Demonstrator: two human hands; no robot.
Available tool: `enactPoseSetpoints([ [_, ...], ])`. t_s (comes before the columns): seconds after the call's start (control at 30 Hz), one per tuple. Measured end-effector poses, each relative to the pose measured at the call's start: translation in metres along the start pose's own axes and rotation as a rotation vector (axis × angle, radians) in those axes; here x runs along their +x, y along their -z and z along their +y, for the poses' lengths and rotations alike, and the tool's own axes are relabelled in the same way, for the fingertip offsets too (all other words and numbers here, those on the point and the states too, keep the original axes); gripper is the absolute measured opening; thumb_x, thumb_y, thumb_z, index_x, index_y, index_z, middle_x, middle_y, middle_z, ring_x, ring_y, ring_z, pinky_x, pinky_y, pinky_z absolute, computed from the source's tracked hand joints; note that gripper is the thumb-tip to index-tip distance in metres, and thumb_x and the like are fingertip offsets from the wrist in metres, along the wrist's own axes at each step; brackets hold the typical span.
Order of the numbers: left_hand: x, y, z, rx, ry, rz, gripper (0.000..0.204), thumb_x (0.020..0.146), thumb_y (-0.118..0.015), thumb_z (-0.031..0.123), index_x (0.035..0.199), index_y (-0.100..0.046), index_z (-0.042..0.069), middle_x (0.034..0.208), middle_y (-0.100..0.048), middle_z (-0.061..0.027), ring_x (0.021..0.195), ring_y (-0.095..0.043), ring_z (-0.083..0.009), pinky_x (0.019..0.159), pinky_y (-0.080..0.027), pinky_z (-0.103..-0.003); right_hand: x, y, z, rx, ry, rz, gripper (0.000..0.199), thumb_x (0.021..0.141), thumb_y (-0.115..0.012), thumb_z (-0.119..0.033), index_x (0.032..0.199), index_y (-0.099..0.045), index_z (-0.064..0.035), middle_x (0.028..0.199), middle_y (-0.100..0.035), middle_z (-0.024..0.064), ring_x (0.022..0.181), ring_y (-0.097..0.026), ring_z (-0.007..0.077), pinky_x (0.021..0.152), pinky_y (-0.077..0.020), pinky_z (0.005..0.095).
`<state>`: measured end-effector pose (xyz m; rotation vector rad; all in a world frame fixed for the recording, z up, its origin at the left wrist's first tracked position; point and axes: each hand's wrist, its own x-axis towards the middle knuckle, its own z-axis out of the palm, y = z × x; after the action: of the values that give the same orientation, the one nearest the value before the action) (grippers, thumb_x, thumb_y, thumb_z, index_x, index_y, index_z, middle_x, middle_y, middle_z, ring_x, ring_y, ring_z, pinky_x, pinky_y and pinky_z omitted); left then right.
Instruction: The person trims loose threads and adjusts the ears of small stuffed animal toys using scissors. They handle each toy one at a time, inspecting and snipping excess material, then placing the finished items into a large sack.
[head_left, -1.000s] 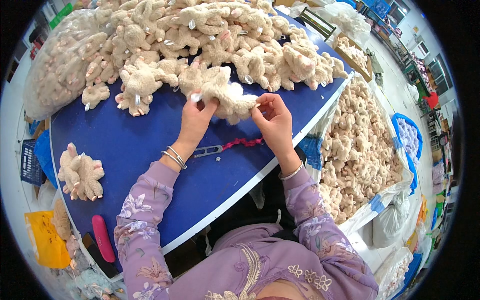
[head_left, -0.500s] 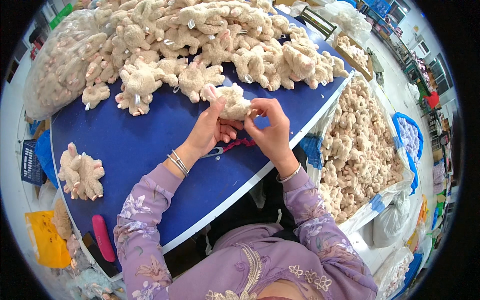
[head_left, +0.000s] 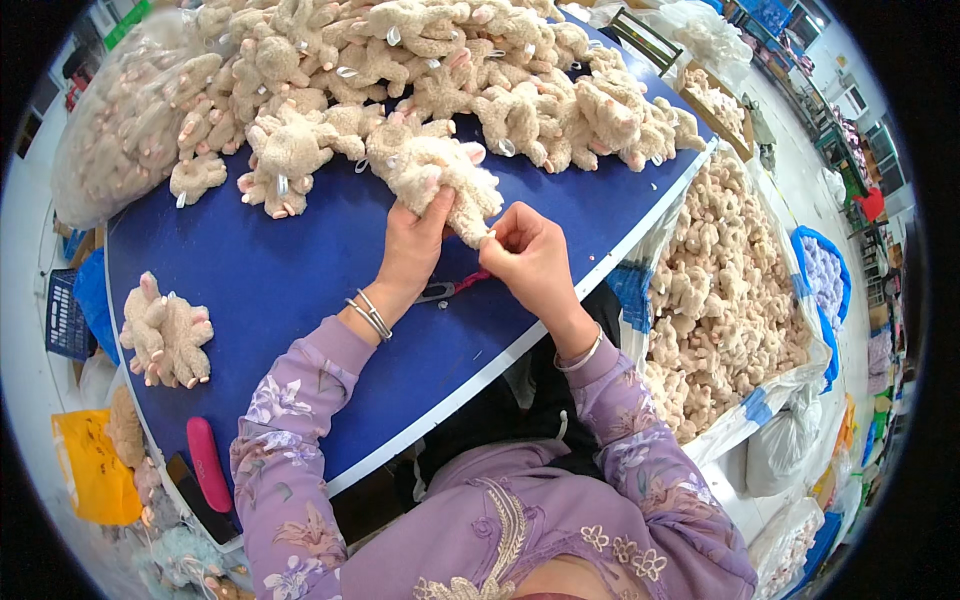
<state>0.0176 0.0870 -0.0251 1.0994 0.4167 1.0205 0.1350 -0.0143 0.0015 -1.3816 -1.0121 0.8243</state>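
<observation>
A cream plush toy [head_left: 446,183] with pink ears is held over the blue table [head_left: 290,330]. My left hand [head_left: 418,240] grips its body from below, thumb on the fur. My right hand [head_left: 528,255] pinches the toy's lower right end, where a small pale bit shows at the fingertips. Under the hands lies a small thread snipper [head_left: 436,291] with a pink braided cord [head_left: 470,281], partly covered by my right hand. A large pile of similar cream plush toys [head_left: 300,150], several with white loop tags, lies just beyond.
Two plush toys [head_left: 168,335] sit close together at the table's left. A pink case [head_left: 207,465] and a dark phone-like slab [head_left: 196,500] lie at the near left corner. To the right stands a big open sack [head_left: 725,310] full of plush pieces. A clear bag [head_left: 120,140] bulges at far left.
The plush toy has been turned, so more of its body and ears shows and its lower end points toward my right hand. Both hands keep hold of it.
</observation>
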Motion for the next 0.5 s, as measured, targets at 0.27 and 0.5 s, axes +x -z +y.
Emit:
enactPoseSetpoints([
  [0.27,-0.002,0.001,0.006,-0.145,0.088,0.005,0.035,0.099,-0.051,0.022,0.126,-0.048,0.001,0.113,-0.060,-0.0100,0.098,-0.063,-0.0192,0.078,-0.057,-0.033,0.003,0.002,0.009,0.027,-0.054,-0.064,0.016,0.080,-0.067,-0.009,0.080,-0.054,-0.0014,0.071,-0.059,0.0006,0.062,-0.053,0.0042,0.053,-0.0425,0.0204],
  [0.5,0.003,0.008,0.008,-0.205,0.251,-0.089,0.038,0.101,-0.043,0.029,0.126,-0.048,0.000,0.101,-0.066,-0.0123,0.081,-0.068,-0.0187,0.058,-0.056,-0.025,0.003,0.009,0.009,0.084,0.169,0.069,0.020,0.084,-0.069,-0.009,0.091,-0.053,-0.0008,0.081,-0.064,0.0028,0.068,-0.057,0.0050,0.059,-0.0452,0.0197],
])
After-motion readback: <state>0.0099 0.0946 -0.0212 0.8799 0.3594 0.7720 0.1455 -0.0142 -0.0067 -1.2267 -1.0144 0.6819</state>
